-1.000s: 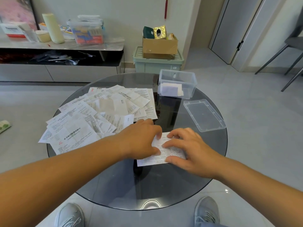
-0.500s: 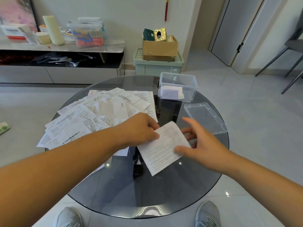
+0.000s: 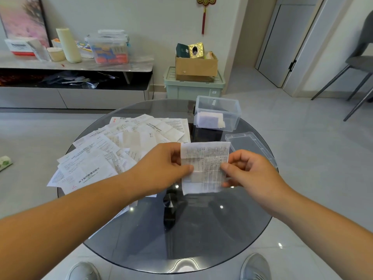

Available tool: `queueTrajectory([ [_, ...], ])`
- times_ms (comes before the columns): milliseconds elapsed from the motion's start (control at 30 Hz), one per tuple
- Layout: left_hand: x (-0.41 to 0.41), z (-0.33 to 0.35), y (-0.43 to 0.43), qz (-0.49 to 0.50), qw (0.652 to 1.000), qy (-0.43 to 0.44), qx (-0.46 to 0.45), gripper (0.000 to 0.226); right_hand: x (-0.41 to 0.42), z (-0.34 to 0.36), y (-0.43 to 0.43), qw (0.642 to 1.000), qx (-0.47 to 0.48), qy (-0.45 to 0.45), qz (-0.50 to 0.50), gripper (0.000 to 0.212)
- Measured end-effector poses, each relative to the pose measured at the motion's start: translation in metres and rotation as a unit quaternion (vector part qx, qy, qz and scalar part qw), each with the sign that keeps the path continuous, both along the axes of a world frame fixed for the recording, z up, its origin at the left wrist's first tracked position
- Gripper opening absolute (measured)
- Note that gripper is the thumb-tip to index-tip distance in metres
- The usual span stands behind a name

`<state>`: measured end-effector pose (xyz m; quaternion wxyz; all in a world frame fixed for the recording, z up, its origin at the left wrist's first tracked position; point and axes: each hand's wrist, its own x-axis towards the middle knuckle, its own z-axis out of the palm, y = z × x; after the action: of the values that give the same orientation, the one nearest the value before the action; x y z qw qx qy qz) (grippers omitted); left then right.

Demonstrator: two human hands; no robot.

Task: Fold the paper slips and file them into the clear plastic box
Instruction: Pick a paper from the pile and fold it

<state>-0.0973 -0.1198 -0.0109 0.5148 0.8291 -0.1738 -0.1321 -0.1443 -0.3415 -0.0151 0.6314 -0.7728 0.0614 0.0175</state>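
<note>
White paper is up off the glass! The slip [image 3: 204, 168], pinned flat under both palms a second ago, now hangs upright in the air, just above the near middle of the bench [image 3: 201, 229]. The left hand [image 3: 161, 168] pinches its left edge and the right hand [image 3: 248, 170] pinches its right edge, so both hands are clamped on the one sheet, set apart by its width. Crease lines cross it, yet it looks opened out rather than folded small. My read is that the pressing is over and the sheet is being turned for another fold, so it is not ready to file yet.

Now the count. One slip is in the air. One clear plastic box [image 3: 232, 118] stands open at the far right of the bench, well apart from the hands, with a small folded stack [image 3: 210, 121] inside; I can't tell how many are in it. One lid [image 3: 250, 146] lies just beside the box. One loose pile [image 3: 113, 150] spreads across the left side, overlapped too heavily for an exact count, clearly more than a dozen. Plenty left to do.
</note>
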Motion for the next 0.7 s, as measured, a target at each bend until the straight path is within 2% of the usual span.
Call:
queueTrajectory([
  [67,-0.002,-0.001,0.001,-0.003,1.000,-0.012,0.016,0.026,-0.003,0.002,0.000,0.999,-0.042,-0.003,0.016,0.006],
  [200,-0.002,-0.001,0.000,-0.006,0.999,-0.011,0.040,0.019,-0.003,-0.001,0.001,0.998,-0.066,0.013,0.021,0.009],
  [367,-0.003,-0.004,-0.004,0.010,0.998,-0.001,0.054,0.055,0.001,-0.009,0.000,0.997,-0.067,0.047,0.013,0.011],
  [500,-0.003,-0.004,-0.001,-0.028,0.999,0.014,0.016,0.068,0.008,-0.012,-0.004,0.996,-0.020,0.081,-0.026,0.009],
  [567,-0.005,-0.008,0.006,-0.087,0.992,-0.061,0.074,0.071,0.010,-0.013,-0.007,0.995,-0.002,0.093,-0.045,0.009],
  [600,-0.006,-0.010,0.010,-0.100,0.975,-0.142,0.141,0.068,0.011,-0.013,-0.008,0.994,-0.001,0.099,-0.049,0.009],
  [633,-0.005,-0.012,0.013,-0.096,0.940,-0.249,0.211,0.064,0.011,-0.014,-0.009,0.993,0.000,0.105,-0.050,0.008],
  [667,-0.001,-0.017,0.015,-0.110,0.888,-0.363,0.259,0.061,0.012,-0.014,-0.009,0.992,0.001,0.113,-0.051,0.008],
  [700,0.002,-0.021,0.016,-0.136,0.844,-0.435,0.284,0.057,0.012,-0.015,-0.009,0.991,0.002,0.122,-0.051,0.007],
])
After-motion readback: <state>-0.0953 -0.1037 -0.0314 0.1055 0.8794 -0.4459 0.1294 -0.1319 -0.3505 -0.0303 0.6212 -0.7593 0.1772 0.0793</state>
